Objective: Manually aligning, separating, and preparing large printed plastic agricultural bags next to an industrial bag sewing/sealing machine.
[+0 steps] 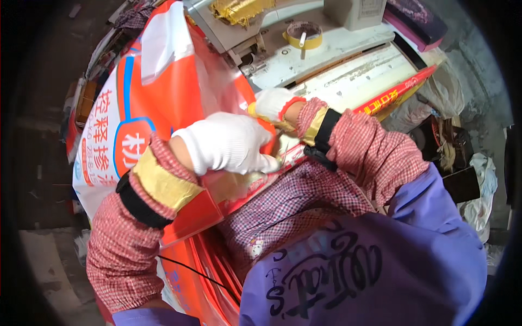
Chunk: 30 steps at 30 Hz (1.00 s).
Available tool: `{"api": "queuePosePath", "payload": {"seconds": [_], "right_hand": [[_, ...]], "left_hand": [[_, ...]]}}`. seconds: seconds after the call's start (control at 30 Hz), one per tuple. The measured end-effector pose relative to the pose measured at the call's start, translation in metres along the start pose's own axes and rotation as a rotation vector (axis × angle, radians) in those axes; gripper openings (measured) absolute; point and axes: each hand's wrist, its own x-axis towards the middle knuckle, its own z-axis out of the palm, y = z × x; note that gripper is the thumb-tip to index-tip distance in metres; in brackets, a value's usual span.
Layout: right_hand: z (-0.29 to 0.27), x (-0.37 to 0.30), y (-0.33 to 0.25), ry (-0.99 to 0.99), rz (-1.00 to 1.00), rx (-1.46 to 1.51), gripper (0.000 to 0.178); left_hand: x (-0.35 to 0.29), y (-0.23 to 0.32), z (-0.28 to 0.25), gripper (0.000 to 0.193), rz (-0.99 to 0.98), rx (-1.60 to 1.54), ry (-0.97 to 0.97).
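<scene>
A large red and white printed plastic sack [163,89] spreads over the left of the worktable and hangs toward my lap. My left hand [228,142], in a white knit glove, is closed on the sack near its right edge, thumb and finger pointing to the table's front edge. Just beyond it, my right hand [277,106], also gloved, has its fingers curled in at the sack's edge; the fingertips are partly hidden. A small thin shiny thing beside the left fingertips is too blurred to name. Checked sleeve covers with yellow bands wrap both forearms.
Behind my hands stands a pale sewing machine [356,13] with a yellow tape roll [314,42] on its bed. Gold cloth [239,10] lies on top at the left. A dark purple box [416,22] sits far right. More red sacks [209,271] hang at my lower left.
</scene>
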Motion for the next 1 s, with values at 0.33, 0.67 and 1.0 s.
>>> {"api": "queuePosePath", "payload": {"seconds": [0.33, 0.67, 1.0], "right_hand": [[-0.019, -0.004, -0.070, 0.121, 0.134, 0.892, 0.028], [-0.029, 0.059, -0.086, 0.341, -0.157, -0.191, 0.024], [-0.076, -0.029, -0.148, 0.613, -0.696, 0.541, 0.014]], "left_hand": [[0.006, -0.145, 0.042, 0.018, -0.398, 0.228, 0.492], [-0.215, -0.006, 0.002, 0.035, -0.451, 0.615, 1.061], [-0.258, -0.116, 0.130, 0.082, -0.655, -0.117, 1.096]]}}
